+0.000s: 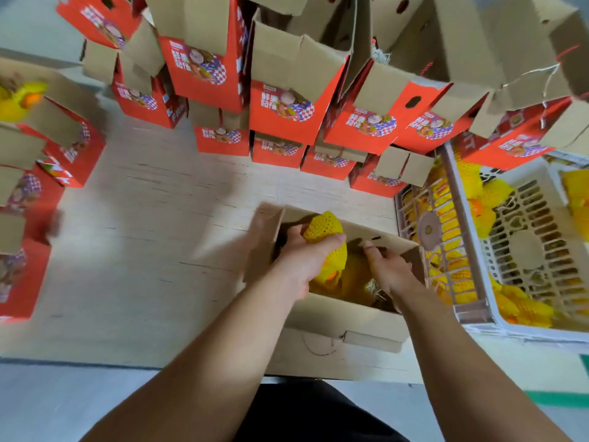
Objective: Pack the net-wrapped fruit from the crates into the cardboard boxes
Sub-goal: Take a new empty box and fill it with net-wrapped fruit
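Observation:
An open cardboard box [344, 317] stands on the table right in front of me. My left hand [302, 253] grips a fruit in yellow foam net [323, 229] over the box's left half. More net-wrapped fruit [350, 275] lies inside the box. My right hand [387, 269] reaches into the right half of the box with its fingers bent down among the fruit; what they touch is hidden. To the right stand two plastic crates [471, 260] holding several net-wrapped fruits [487, 189].
Stacks of open red-and-brown cardboard boxes [287, 122] line the back of the wooden table [143, 234]. More red boxes [63, 154] stand along the left, one holding yellow-netted fruit [19, 97]. The table's front edge is just below the box.

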Action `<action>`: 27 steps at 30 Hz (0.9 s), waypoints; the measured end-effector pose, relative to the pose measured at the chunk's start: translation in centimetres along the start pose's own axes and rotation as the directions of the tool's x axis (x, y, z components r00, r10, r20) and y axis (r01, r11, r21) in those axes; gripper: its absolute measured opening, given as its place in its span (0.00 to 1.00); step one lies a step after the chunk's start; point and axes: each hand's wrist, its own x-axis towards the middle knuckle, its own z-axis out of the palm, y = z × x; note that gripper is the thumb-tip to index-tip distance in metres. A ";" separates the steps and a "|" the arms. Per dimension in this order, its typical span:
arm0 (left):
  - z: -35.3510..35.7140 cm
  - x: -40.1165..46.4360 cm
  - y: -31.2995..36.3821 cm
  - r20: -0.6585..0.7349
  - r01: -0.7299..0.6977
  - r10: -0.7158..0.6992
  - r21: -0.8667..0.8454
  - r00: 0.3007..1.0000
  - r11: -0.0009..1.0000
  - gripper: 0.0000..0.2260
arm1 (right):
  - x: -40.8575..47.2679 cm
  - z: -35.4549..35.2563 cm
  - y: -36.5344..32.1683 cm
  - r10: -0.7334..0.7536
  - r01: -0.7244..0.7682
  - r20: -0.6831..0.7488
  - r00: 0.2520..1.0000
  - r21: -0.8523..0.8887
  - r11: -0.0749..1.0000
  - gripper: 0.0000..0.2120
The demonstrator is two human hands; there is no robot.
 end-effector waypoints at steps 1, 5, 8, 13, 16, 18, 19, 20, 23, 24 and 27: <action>0.0 0.2 -0.1 0.011 -0.006 0.006 0.030 1.000 1.000 0.34 | -0.9 0.1 -0.5 -0.071 0.073 -0.046 0.996 0.054 0.996 0.30; 0.0 -0.1 -0.8 0.166 -0.105 0.061 0.269 0.984 0.957 0.37 | -5.3 0.5 -2.4 -0.206 0.048 0.173 0.963 0.641 0.766 0.21; 0.0 -0.5 -0.7 0.246 -0.270 0.147 0.605 0.958 0.749 0.42 | -6.7 0.4 -3.3 -0.288 -0.100 0.398 0.871 0.717 0.690 0.17; -1.9 -0.4 0.5 0.399 -0.343 0.011 0.774 0.917 0.532 0.57 | -7.0 0.4 -2.5 -0.292 -0.213 0.478 0.828 0.751 0.625 0.25; -4.3 -0.7 1.5 0.464 -0.397 0.049 0.692 0.884 0.603 0.54 | -6.3 0.4 -2.3 -0.212 -0.211 0.406 0.889 0.774 0.597 0.22; -4.9 -0.3 1.2 0.262 -0.384 0.301 0.367 0.917 0.848 0.34 | -5.8 0.6 -2.6 -0.144 -0.081 0.257 0.956 0.699 0.711 0.16; -4.8 -0.3 0.9 0.114 -0.346 0.331 0.154 0.937 0.925 0.21 | -5.7 0.9 -2.7 -0.137 0.001 0.189 0.972 0.586 0.810 0.16; -4.7 -0.4 0.7 0.008 -0.315 0.315 -0.037 0.949 0.949 0.12 | -5.7 1.3 -2.8 -0.146 0.058 0.172 0.974 0.435 0.898 0.19; -4.3 -1.0 0.1 -0.135 -0.370 0.348 -0.201 0.928 0.907 0.10 | -6.1 3.5 -3.7 -0.098 0.168 0.382 0.919 -0.155 0.974 0.30; -4.2 -1.4 -0.3 -0.157 -0.398 0.372 -0.191 0.915 0.897 0.12 | -6.3 4.5 -4.0 -0.067 0.229 0.456 0.888 -0.311 0.922 0.30; -4.1 -3.1 -1.9 -0.163 -0.486 0.469 -0.089 0.868 0.869 0.14 | -6.5 7.4 -4.8 -0.129 0.420 0.584 0.801 -0.397 0.816 0.18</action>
